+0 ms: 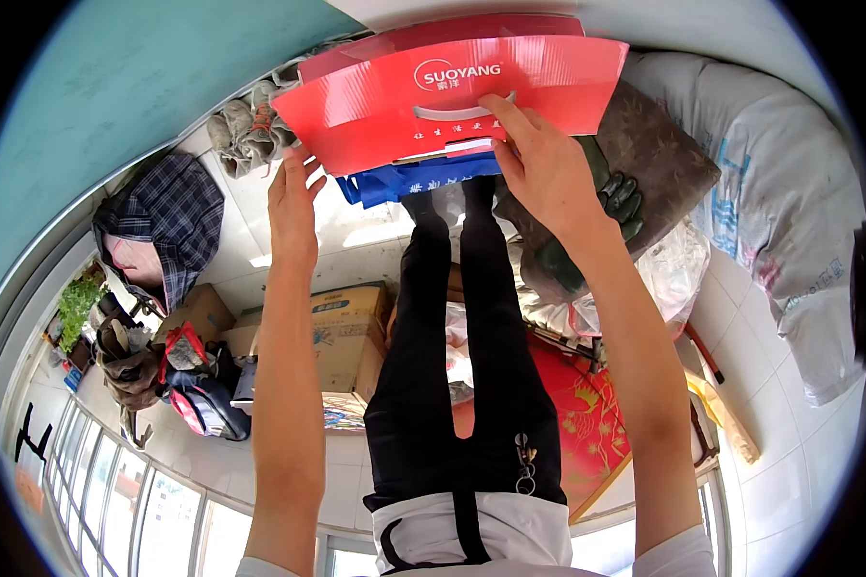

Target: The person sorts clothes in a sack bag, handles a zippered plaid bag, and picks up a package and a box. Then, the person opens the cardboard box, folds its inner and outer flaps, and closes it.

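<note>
A red cardboard gift box [356, 111] with white "SUOYANG" lettering and a pale carry handle [443, 112] is at the top middle of the head view. My right hand [548, 178] is on its right front, index finger at the handle's end and thumb by the lower edge, closed on the box panel. My left hand [293, 207] is beside the box's lower left corner, fingers apart and slightly bent; whether the fingertips touch it I cannot tell. Under the red box shows a blue bag [385, 185] with white print.
Worn shoes [250, 130] are left of the box. A plaid cloth [178, 207], cardboard cartons [346, 332] and bags [202, 385] lie along the left. Dark green gloves [623, 204], a brown patterned item [664, 144] and a large grey sack [779, 192] are at right.
</note>
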Tool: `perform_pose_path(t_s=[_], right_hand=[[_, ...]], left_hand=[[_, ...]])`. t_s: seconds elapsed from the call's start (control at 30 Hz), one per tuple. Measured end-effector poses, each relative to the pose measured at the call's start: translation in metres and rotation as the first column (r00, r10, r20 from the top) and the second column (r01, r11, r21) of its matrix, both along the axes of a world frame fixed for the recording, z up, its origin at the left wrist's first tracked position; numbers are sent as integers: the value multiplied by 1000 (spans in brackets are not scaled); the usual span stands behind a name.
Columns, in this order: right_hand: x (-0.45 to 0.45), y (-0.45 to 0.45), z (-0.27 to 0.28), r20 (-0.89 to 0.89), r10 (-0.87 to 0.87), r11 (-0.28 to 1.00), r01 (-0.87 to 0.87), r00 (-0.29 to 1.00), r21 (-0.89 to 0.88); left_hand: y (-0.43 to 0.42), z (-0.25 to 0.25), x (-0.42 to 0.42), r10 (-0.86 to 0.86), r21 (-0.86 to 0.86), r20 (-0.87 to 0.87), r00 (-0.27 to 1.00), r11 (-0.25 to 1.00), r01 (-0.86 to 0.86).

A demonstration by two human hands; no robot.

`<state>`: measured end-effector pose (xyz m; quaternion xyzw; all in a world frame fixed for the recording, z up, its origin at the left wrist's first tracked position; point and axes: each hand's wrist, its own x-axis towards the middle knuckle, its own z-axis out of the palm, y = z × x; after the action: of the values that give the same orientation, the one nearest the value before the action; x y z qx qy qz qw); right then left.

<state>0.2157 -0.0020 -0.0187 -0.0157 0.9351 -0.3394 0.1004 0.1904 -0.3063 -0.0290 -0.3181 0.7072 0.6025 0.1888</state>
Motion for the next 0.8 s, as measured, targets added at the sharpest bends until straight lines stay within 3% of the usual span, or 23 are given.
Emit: perform_pose_path(t_s=[0.13,0.27,0.37,0.4,0.5,0.63,0.8], right_hand=[[43,-14,23,18,-16,999,17,1000,-45],[84,-25,27,-70,-78,996,74,994,-55],[100,-27,18,-50,-105,994,104,993,-21],[118,-22,4,48,-54,998,52,997,39],[122,-27,2,50,-78,997,79,996,-6],[120,-28,2,-32,-65,997,66,997,28],[73,-32,11,-162,-167,986,160,972,-58]], left_hand=[[-5,-4,-2,66,59,2,998,996,-67],[-13,-5,-10,-61,197,41,997,979,52],[-21,-8,-12,-195,190,69,978,965,179],[-17,8,-19,-175,207,143,974,968,144],[-35,7,-28,-76,331,131,988,943,29],[-11,55,-47,-80,271,-79,994,957,99],[-3,68,-73,-57,384,-211,976,913,137]])
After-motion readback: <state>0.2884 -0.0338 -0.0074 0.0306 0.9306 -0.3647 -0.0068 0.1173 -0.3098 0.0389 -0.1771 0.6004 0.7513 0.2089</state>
